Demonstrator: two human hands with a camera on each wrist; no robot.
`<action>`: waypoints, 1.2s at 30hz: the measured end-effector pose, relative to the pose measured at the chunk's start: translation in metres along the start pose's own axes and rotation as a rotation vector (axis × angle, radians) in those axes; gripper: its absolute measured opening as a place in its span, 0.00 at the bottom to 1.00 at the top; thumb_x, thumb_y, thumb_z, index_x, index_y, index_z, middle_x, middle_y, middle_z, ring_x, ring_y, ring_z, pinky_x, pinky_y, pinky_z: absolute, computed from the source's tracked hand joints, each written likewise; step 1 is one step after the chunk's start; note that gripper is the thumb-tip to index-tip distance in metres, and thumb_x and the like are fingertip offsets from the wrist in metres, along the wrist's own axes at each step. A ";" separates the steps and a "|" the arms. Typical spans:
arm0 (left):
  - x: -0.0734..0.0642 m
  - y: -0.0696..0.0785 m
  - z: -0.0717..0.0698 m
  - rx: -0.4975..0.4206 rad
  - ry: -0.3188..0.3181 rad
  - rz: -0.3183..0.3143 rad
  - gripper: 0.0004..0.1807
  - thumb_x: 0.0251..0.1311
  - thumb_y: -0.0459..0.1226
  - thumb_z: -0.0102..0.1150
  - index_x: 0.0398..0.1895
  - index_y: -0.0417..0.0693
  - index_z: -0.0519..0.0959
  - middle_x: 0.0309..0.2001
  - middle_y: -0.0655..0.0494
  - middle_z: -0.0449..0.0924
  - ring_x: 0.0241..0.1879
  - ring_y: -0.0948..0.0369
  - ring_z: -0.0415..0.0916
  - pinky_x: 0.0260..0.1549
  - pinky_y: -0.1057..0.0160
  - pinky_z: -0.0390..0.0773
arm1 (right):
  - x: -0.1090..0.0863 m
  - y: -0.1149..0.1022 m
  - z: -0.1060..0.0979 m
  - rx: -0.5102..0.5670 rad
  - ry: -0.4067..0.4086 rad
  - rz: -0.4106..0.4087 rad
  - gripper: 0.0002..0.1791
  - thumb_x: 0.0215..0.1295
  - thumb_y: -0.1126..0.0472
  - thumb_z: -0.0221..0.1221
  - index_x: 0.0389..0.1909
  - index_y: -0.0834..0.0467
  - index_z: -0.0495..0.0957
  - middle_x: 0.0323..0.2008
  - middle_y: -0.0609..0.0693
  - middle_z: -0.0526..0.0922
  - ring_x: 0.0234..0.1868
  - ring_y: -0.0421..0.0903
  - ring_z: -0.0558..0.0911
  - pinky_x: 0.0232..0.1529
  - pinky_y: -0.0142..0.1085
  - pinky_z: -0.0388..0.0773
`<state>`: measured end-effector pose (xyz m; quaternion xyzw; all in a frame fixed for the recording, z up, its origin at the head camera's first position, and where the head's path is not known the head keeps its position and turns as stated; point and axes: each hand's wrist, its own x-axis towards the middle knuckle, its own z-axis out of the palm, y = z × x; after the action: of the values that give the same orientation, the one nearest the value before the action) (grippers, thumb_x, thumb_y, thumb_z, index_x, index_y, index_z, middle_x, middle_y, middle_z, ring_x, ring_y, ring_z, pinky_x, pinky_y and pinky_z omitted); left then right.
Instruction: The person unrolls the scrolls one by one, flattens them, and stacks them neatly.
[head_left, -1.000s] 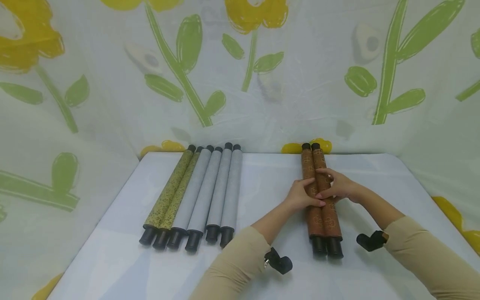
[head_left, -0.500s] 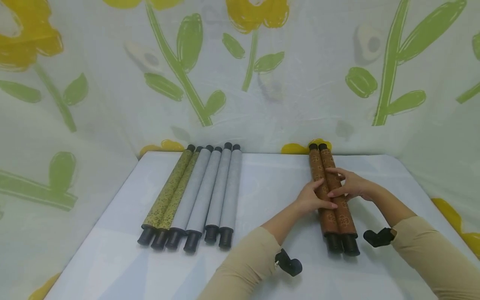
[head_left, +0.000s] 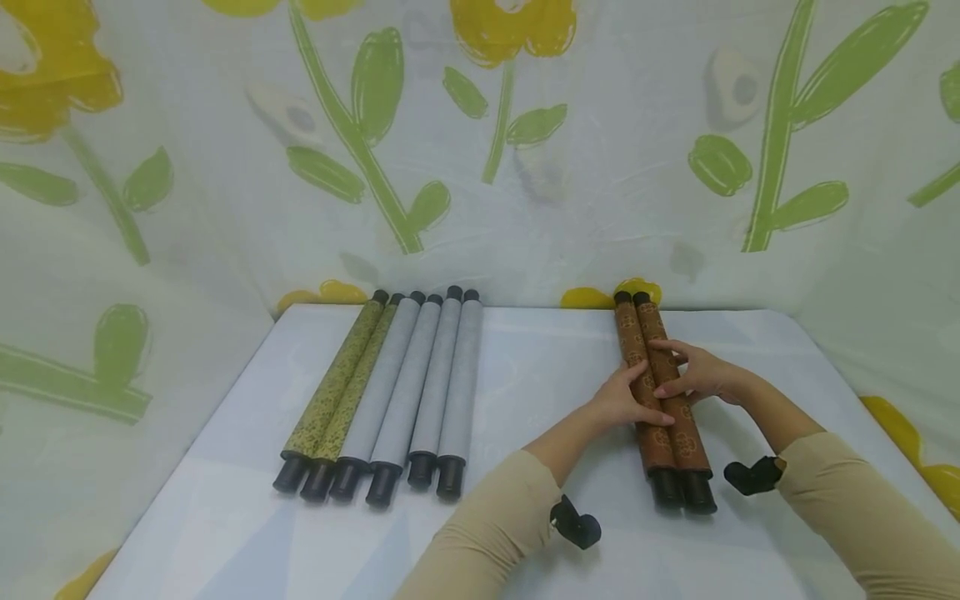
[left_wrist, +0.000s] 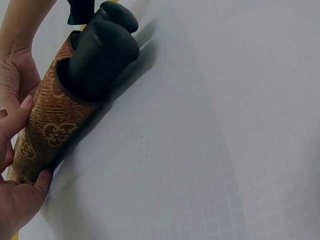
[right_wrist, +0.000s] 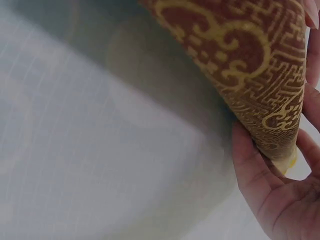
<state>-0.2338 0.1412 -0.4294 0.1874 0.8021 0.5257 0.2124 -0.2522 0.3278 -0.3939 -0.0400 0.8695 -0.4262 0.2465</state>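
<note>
Two rolled brown scrolls with gold patterning lie side by side on the right of the table: the left brown scroll (head_left: 657, 452) and the right brown scroll (head_left: 690, 450). Both slant slightly, their black end knobs facing me. My left hand (head_left: 619, 402) grips the pair from the left, its thumb and a finger reaching over the top. From the right, my right hand (head_left: 703, 375) holds them, thumb on top at the middle. In the right wrist view, fingers (right_wrist: 250, 170) curl at the underside of a brown scroll (right_wrist: 240, 55). Other fingers are partly hidden.
To the left lie two yellow-green speckled scrolls (head_left: 336, 387) and several grey scrolls (head_left: 407, 392) in a row, black knobs at both ends. The white table (head_left: 540, 358) meets a flower-print cloth backdrop (head_left: 600, 208) behind. A black wrist mount (head_left: 576, 523) hangs at the left sleeve.
Both hands have shifted the two brown scrolls to the right together, and their near ends have swung right. In the last half second they have barely moved. The other scrolls stay put.
</note>
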 end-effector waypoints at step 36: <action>-0.005 0.002 -0.023 0.231 -0.037 -0.108 0.40 0.50 0.43 0.68 0.68 0.64 0.64 0.64 0.42 0.59 0.62 0.54 0.60 0.53 0.60 0.69 | -0.004 0.004 -0.001 -0.131 -0.034 -0.046 0.48 0.59 0.59 0.62 0.72 0.65 0.42 0.67 0.78 0.38 0.63 0.75 0.54 0.52 0.60 0.70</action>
<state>-0.2421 0.1218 -0.4183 0.1770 0.8620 0.4143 0.2322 -0.2483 0.3325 -0.3948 -0.0830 0.8900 -0.3733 0.2484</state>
